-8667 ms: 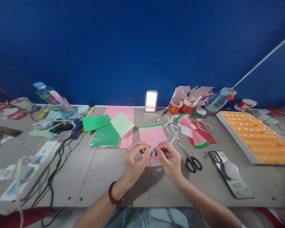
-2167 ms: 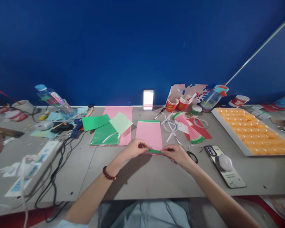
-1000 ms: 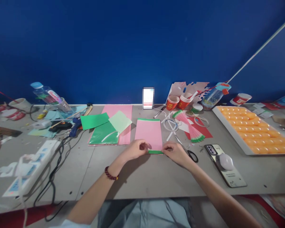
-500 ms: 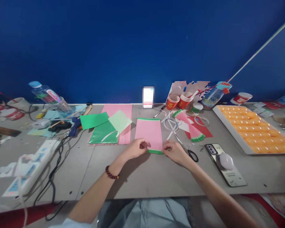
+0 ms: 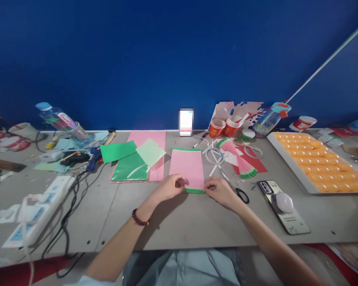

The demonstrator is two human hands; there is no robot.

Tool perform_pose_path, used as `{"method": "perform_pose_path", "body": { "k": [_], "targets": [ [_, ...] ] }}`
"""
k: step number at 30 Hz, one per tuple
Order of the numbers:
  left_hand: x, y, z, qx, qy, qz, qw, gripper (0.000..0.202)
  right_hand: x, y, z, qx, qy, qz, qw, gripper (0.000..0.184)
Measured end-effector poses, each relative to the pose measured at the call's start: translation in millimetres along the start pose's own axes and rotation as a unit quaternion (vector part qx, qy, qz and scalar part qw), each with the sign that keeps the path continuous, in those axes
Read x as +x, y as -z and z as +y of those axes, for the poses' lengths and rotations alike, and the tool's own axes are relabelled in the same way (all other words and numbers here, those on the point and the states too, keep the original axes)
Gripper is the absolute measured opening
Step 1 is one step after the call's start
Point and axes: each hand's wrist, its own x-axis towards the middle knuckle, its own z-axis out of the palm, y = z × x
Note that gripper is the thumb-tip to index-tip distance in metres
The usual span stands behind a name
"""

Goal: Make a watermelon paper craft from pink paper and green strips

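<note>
A pink paper sheet (image 5: 186, 167) with green strips along its far and near edges lies flat in front of me. My left hand (image 5: 173, 186) pinches at the sheet's near left corner, thumb and fingers curled together. At the near right corner my right hand (image 5: 217, 188) has its fingers closed on the green edge. Between the hands the near green strip (image 5: 194, 190) shows. Black-handled scissors (image 5: 241, 195) lie just beside my right hand, partly hidden by it. A pink paper fan (image 5: 237, 159) with green ends rests farther right.
Green and pink paper sheets (image 5: 131, 167) lie to the left. Red paper cups (image 5: 217, 127) stand at the back. A phone (image 5: 283, 210) and a tray of orange balls (image 5: 319, 163) are on the right. A power strip (image 5: 41, 210) with cables lies left.
</note>
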Motion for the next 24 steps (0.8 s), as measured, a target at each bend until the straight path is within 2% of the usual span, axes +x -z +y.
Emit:
{"method": "perform_pose_path", "body": {
  "k": [24],
  "targets": [
    [-2.7,0.0,-0.1,0.019,-0.005,0.009,1.0,0.02,-6.8,-4.2,3.1,0.04,0.002,0.014,0.999,0.015]
  ]
}}
